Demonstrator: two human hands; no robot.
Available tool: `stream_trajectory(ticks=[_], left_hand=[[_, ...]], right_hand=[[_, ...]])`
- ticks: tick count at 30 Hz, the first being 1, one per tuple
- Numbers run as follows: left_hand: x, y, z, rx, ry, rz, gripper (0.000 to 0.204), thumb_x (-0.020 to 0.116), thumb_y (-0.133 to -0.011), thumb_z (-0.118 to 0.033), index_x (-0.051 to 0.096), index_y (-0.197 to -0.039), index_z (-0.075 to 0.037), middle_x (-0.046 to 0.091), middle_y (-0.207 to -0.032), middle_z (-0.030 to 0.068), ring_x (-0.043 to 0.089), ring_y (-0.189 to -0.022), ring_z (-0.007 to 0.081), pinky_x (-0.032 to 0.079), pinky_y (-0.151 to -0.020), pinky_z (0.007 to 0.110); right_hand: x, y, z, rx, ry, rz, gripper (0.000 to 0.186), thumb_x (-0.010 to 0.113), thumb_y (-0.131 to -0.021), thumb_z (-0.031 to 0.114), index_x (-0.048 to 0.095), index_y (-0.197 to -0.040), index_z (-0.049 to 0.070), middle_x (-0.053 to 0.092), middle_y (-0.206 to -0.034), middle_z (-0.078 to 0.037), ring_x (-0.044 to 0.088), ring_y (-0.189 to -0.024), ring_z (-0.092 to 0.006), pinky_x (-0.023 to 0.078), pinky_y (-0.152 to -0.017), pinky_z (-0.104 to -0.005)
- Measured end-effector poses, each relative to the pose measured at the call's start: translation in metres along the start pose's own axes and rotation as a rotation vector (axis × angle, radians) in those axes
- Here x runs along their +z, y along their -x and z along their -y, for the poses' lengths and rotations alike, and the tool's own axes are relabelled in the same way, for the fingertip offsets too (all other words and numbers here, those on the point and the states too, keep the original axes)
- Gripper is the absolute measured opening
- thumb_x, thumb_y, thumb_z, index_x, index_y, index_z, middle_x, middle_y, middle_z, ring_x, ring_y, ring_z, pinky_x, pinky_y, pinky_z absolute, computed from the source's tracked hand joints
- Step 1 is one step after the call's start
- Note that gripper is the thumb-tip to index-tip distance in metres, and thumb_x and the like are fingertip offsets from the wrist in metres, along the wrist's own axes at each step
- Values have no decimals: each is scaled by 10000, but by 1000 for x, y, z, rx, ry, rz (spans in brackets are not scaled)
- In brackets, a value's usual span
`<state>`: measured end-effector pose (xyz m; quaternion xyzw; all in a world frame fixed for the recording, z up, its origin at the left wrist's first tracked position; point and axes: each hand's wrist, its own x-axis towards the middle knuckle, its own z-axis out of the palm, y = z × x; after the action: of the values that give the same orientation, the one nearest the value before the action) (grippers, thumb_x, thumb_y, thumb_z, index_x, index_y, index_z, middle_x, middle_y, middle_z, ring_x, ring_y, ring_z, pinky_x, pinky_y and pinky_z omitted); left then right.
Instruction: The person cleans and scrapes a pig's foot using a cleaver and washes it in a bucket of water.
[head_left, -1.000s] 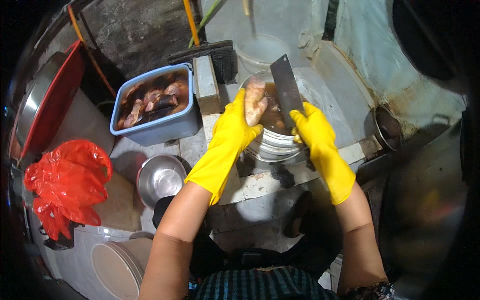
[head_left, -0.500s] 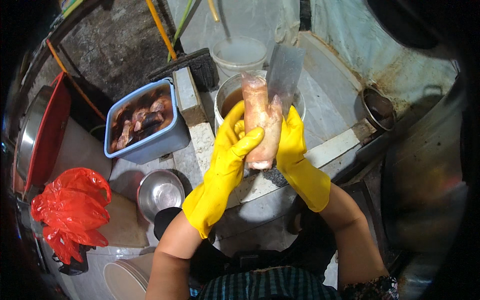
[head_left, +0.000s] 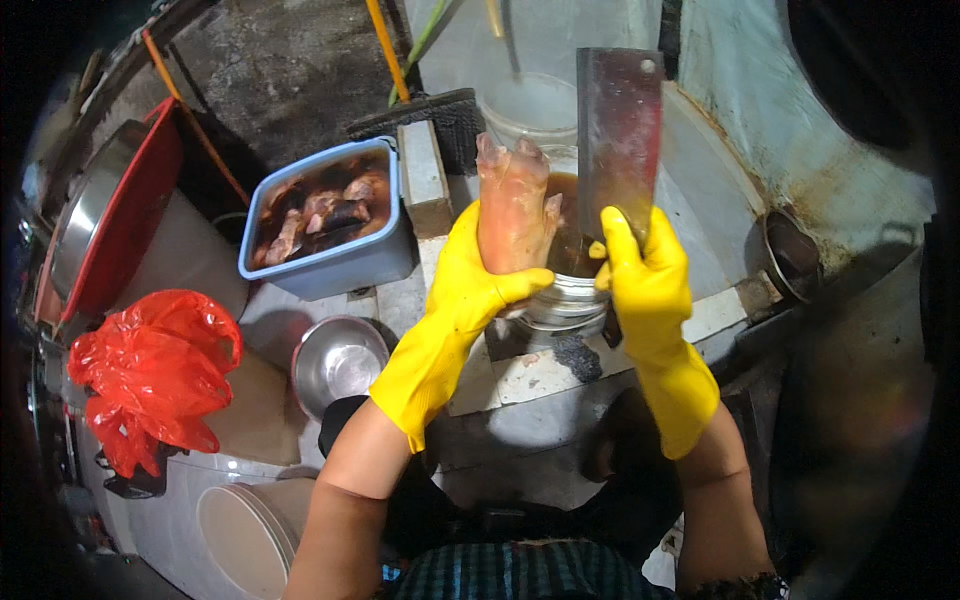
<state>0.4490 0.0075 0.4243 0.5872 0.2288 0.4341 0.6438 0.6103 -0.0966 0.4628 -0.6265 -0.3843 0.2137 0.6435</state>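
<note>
Yellow-gloved left hand (head_left: 470, 290) grips a pale pig's foot (head_left: 512, 205), upright over a steel pot (head_left: 565, 290). Right hand (head_left: 645, 280) clenches a cleaver (head_left: 618, 135), blade up. Blue tub (head_left: 325, 220) of meat sits far left.

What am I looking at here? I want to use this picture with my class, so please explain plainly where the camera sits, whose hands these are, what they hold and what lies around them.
The camera sits on a person's head and looks down, so the forearms enter from the bottom edge; its wide lens bends straight edges. Both hands wear yellow rubber gloves. The left hand grips a pale piece of raw meat, which looks like a pig's trotter, holding it upright. The right hand holds a cleaver, blade pointing up. Behind and below them stands a metal pot with brown liquid. To the left are a blue tub of meat pieces in dark liquid, a small steel bowl and a red plastic bag.
</note>
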Motion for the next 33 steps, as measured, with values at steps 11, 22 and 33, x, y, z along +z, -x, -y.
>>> stream_trajectory(ticks=[11, 22, 33], left_hand=[[-6, 1, -4, 224, -584, -86, 996, 901, -632, -112, 452, -1519, -59, 598, -1430, 168, 569, -1335, 310, 436, -1119, 387], [-5, -3, 21, 102, -634, 28, 1056, 939, -605, -82, 429, -1527, -8, 583, -1455, 140, 546, -1348, 253, 416, -1137, 379], [-9, -6, 25, -84, -555, -7, 1095, 976, -563, -185, 447, -1509, -22, 607, -1418, 136, 590, -1278, 241, 464, -1081, 382]], right_hand=[[-14, 0, 11, 303, -235, 249, 216, 642, -1014, 179, 659, -1166, 27, 702, -779, -68, 589, -503, -112, 459, -495, -249], [-18, -13, -11, 303, 187, 371, 202, 624, -1015, 220, 677, -1121, 57, 706, -795, -93, 648, -589, -209, 513, -561, -344], [-14, -9, -15, 9, 262, 125, 195, 650, -987, 229, 663, -1072, 54, 696, -732, -141, 650, -559, -288, 522, -542, -385]])
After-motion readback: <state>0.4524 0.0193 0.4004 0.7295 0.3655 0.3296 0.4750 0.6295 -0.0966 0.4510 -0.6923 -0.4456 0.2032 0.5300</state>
